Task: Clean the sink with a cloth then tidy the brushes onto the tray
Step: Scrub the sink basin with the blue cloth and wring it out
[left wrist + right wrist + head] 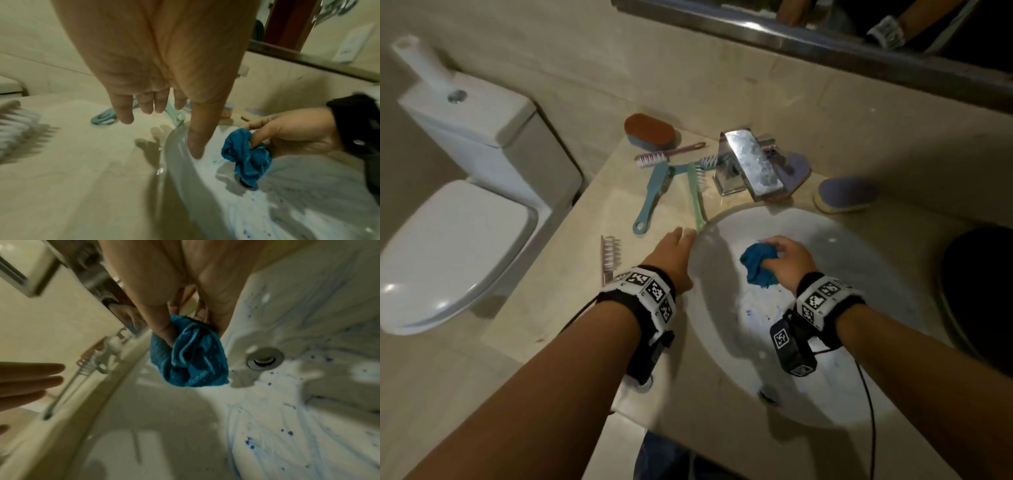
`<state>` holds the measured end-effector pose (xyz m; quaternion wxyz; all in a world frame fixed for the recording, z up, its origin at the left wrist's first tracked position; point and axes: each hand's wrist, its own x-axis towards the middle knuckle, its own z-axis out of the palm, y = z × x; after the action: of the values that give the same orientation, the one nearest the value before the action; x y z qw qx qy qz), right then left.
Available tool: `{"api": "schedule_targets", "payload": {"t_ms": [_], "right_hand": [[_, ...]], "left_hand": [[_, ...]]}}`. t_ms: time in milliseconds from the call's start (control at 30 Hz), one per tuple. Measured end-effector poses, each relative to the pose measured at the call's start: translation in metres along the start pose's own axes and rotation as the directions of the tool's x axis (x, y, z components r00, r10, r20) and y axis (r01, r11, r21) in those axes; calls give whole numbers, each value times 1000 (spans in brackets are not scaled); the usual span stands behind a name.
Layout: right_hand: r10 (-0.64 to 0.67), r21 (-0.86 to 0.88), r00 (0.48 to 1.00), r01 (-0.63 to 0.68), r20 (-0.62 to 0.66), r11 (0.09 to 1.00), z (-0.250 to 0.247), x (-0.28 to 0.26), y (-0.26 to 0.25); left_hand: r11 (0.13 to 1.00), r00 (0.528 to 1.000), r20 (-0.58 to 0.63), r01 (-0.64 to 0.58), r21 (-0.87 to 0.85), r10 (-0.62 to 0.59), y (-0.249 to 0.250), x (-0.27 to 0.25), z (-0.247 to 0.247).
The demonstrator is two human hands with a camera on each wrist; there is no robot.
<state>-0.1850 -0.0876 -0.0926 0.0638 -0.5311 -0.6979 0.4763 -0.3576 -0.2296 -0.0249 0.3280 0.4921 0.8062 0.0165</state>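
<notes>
Gripping the bunched blue cloth [758, 265] over the sink [859, 274], the right hand [789, 262] works while the left hand [673, 258] hovers flat-fingered.

Head view looks down from above; both close wrist views share the sink [859, 260].

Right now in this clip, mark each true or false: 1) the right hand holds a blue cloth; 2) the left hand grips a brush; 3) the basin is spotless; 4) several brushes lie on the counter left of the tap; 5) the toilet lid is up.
1) True: the right hand grips the blue cloth over the sink.
2) False: the left hand is open with fingers straight, holding nothing, near the green brush.
3) False: blue specks and smears mark the basin.
4) True: brushes lie on the counter left of the tap.
5) False: the toilet lid is down.
</notes>
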Motion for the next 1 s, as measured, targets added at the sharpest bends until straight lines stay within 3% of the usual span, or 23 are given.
{"api": "schedule_targets", "payload": {"t_ms": [200, 333, 500, 600, 667, 800, 867, 967, 1000], "right_hand": [[-15, 42, 999, 17, -51, 999, 54, 57, 19], [-16, -77, 1000, 16, -5, 997, 97, 57, 23], [-178, -115, 976, 192, 122, 975, 124, 25, 35], [-131, -85, 982, 143, 133, 986, 123, 31, 45], [-136, -36, 988, 139, 70, 990, 124, 41, 42], [-4, 191, 982, 42, -190, 981, 110, 64, 10], [-46, 151, 989, 67, -138, 986, 109, 52, 6], [-175, 47, 977, 170, 122, 984, 119, 8, 14], [-195, 42, 968, 191, 155, 981, 121, 1, 13]], "left_hand": [[979, 986, 156, 19, 204, -52, -15, 28, 20], [946, 980, 181, 15, 324, -77, -19, 38, 20], [951, 974, 218, -4, 308, -66, -24, 37, 21], [957, 976, 208, -3, 290, -60, -24, 37, 20], [962, 977, 204, 1, 273, -59, -24, 38, 21], [964, 981, 186, 5, 266, -56, -26, 41, 21], [965, 979, 197, 2, 261, -56, -25, 40, 20], [966, 975, 211, 5, 259, -62, -24, 40, 18], [966, 975, 213, 4, 260, -61, -24, 39, 18]]}}
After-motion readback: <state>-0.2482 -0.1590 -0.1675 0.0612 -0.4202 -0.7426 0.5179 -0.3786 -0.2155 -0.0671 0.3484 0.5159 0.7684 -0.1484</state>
